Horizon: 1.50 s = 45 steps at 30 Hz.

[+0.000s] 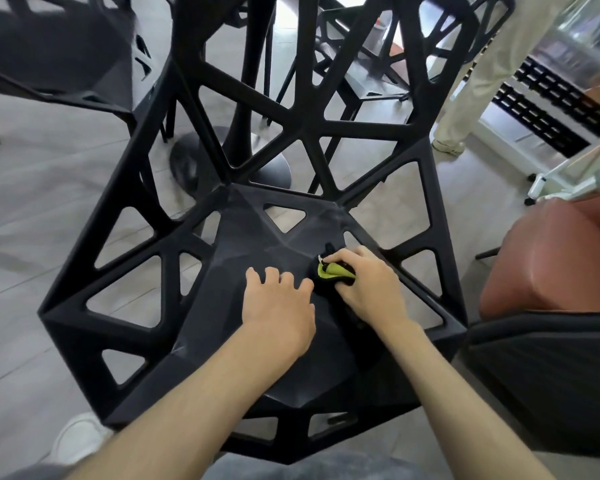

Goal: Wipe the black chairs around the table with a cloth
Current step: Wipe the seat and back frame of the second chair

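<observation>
Gripping bunched cloth (333, 271) in right hand (368, 285), left hand (279, 303) spread on chair seat (243, 244), backrest far side

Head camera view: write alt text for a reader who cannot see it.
Two bare hands work on the seat of a black plastic chair with triangular cut-outs: the right hand grips a bunched black and lime-green cloth, while the left hand rests open beside it.

Café, black chairs (257, 174), pedestal table (253, 98)
</observation>
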Each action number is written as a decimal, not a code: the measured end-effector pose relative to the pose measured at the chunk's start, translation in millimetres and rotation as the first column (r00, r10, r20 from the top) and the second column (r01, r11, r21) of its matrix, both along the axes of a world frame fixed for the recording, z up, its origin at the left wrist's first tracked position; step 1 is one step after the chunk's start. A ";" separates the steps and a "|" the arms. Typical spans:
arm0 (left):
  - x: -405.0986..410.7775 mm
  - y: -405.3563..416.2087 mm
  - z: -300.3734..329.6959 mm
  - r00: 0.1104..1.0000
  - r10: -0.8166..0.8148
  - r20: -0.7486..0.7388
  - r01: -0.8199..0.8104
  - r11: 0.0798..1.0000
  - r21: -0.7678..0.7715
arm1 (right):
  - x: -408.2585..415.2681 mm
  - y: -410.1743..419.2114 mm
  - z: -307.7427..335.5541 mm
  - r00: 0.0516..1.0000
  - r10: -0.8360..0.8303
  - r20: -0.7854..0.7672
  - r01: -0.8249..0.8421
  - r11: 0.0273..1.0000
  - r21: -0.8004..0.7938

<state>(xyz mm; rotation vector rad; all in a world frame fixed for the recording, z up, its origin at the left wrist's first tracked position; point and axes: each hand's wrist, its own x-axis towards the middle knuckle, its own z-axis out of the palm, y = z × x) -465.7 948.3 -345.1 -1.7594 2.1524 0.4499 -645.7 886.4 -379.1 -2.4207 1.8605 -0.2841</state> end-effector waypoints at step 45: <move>20.3 -11.2 27.9 0.981 0.086 -0.176 -0.115 0.980 -0.160 | 23.2 52.5 -6.1 0.987 -0.126 0.101 0.127 0.992 -0.010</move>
